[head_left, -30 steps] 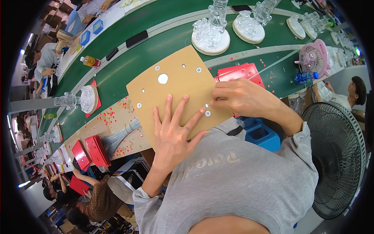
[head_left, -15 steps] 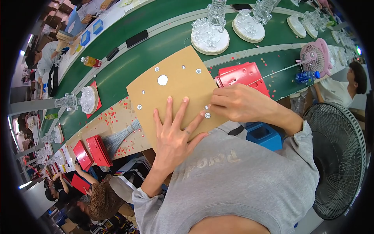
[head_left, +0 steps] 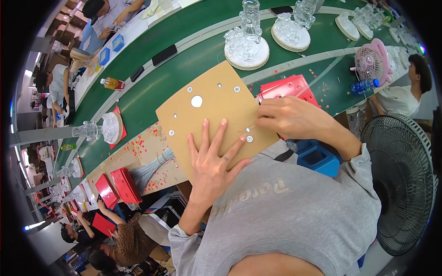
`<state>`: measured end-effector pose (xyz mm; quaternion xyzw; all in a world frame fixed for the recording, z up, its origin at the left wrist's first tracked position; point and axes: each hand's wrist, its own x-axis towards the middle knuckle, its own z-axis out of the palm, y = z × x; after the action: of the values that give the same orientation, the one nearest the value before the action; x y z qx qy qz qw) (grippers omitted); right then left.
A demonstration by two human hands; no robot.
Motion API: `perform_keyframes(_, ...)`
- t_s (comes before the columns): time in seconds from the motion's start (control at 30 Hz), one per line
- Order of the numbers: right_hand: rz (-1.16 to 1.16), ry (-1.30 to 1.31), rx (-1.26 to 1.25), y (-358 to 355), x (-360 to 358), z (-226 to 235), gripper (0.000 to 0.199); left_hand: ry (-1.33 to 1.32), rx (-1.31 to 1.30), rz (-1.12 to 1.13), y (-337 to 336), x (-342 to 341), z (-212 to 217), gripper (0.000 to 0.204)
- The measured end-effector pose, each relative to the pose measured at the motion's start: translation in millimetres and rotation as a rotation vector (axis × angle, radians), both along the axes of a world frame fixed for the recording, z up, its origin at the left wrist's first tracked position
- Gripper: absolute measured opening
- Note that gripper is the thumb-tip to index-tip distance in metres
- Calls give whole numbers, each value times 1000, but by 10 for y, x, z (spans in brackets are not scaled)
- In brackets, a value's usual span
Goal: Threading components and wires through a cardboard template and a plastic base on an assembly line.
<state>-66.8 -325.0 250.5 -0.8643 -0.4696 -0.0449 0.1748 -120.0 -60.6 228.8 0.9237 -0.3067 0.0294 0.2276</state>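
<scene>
A tan board (head_left: 216, 103) with a large round hole, small slots and several ringed holes is tilted in front of my chest. My left hand (head_left: 214, 161) lies flat on its lower part, fingers spread, holding nothing. At the board's right side my right hand (head_left: 290, 117) is pinched closed. A thin wire (head_left: 252, 127) runs from its fingertips to a small slot just above a ringed hole; the pinched end is hidden by the fingers.
A tied bundle of grey wires (head_left: 152, 170) lies left of the board, near stacked red plates (head_left: 125, 185). More red plates (head_left: 294, 89) lie behind my right hand. Clear ornaments on round white bases (head_left: 247, 51) stand on the green conveyor (head_left: 193, 60). A black fan (head_left: 400, 184) stands at right.
The view has shifted slightly, so the board and both hands appear a little lower and further right. A thin wire now shows between the slot and my right fingertips.
</scene>
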Motion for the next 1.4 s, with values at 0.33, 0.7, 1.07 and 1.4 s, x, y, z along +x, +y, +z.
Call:
perform_keyframes(0.33,0,-193,2,92,-18,-63,11,139,-145,30,23,90,147,48)
perform_keyframes(0.7,-116,-25,55,113,-223,-94,29,118,-329,-20,-220,498,66,14)
perform_keyframes(1.07,-285,67,161,150,-325,-242,82,104,-381,-18,-225,437,24,12)
perform_keyframes(1.4,-236,90,222,57,-296,-313,81,276,-501,97,70,282,116,10)
